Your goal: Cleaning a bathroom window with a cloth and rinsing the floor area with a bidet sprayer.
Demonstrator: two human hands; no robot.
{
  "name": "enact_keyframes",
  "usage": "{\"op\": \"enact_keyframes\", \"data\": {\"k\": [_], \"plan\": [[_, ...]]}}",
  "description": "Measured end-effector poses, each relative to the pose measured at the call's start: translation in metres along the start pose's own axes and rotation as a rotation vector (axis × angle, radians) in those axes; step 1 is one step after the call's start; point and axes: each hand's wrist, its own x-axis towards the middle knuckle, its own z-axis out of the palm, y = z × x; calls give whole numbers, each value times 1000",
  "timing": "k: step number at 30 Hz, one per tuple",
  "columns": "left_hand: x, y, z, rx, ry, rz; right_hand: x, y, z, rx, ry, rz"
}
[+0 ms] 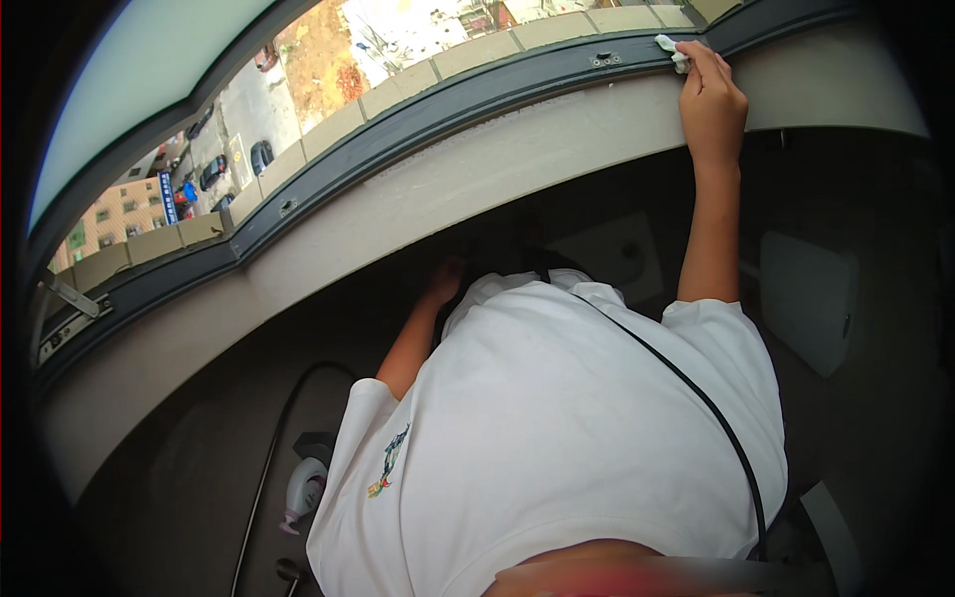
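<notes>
My right hand [713,98] is stretched far out to the window, its fingers pinched on a crumpled white tissue [668,43]. The tissue rests against the dark grey window frame [477,92], near the frame's right-hand end. Close by, to the left of the tissue, a small metal latch plate [605,61] is fixed to the frame. My left hand [448,281] hangs low beside my body in shadow, below the pale sill [418,194]. Its fingers are too dark to make out.
The window is open, with a metal hinge arm [72,298] at its left end and a drop to parked cars [213,171] outside. In the shade below stand a white bottle [303,490] and a pale box-like container [808,298]. A black cable [686,383] crosses my shirt.
</notes>
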Motion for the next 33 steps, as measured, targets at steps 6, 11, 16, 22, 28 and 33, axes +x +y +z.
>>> {"op": "enact_keyframes", "data": {"k": [6, 11, 16, 22, 28, 33], "plan": [[-10, -71, 9, 14, 28, -22, -8, -78, 4, 186, -31, 96], [-18, -58, 1, -34, 36, -40, -21, -113, 14, 83, 5, 134], [-28, -83, -9, -126, 92, 30, -27, -157, 21, 204, -49, 64], [-22, -76, -34, -31, -70, -32, -48, -278, 40, 420, -136, -79], [-25, -114, -8, -146, 141, 182, -77, -425, 69, 729, -339, -285], [-47, -140, -19, -215, 128, -6, -68, -408, 64, 597, -382, -235]]}}
